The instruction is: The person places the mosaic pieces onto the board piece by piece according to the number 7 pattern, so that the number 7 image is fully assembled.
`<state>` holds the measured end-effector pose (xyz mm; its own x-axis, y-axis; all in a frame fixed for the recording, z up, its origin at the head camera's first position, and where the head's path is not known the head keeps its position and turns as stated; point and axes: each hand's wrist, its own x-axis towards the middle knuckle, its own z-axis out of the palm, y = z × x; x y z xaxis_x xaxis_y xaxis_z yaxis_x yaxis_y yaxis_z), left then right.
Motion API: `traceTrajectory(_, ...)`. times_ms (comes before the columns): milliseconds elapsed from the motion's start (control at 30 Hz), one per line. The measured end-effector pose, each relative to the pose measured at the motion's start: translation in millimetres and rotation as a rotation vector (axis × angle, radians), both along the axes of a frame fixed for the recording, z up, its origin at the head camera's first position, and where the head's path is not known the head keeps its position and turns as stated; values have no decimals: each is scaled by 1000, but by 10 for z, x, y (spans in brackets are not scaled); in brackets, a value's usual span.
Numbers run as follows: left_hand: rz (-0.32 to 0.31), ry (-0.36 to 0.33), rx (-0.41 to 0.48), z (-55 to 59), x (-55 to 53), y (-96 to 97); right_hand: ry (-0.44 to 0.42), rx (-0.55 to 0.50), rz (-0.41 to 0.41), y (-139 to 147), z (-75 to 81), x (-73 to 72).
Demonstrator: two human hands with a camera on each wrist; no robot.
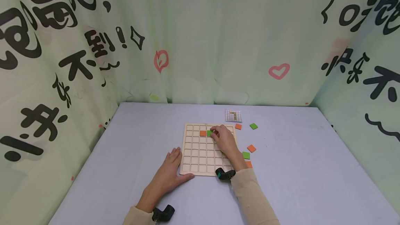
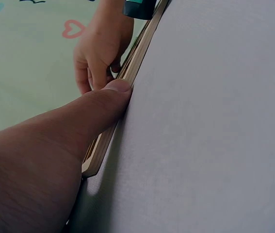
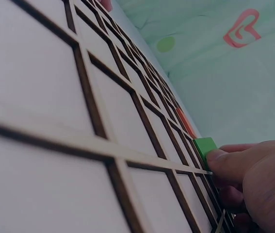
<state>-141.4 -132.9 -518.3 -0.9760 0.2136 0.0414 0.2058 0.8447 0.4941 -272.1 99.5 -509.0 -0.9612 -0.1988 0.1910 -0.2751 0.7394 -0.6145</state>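
Observation:
A wooden grid board (image 1: pixel 198 155) lies on the table. My right hand (image 1: pixel 225 142) pinches a green square tile (image 3: pixel 205 145) over a cell near the board's far edge. Beside that tile on the left, an orange square tile (image 1: pixel 203 133) sits in a cell. My left hand (image 1: pixel 168 173) rests against the board's near left corner, fingers straight along the left side and thumb (image 2: pixel 109 99) on the front edge. Right of the board, loose tiles lie on the table, among them a green tile (image 1: pixel 253 126) and an orange tile (image 1: pixel 251 148).
A small card with a printed grid pattern (image 1: pixel 233 115) lies behind the board. More tiles, one green (image 1: pixel 246 155) and one orange (image 1: pixel 248 164), lie close to my right forearm. Curtains (image 1: pixel 193 44) with black writing surround the white table (image 1: pixel 300 169).

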Motion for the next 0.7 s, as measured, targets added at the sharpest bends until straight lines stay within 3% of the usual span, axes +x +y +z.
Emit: traceTrajectory(700, -1, 0, 5, 2, 10, 1, 5, 21, 6, -6, 8, 17)
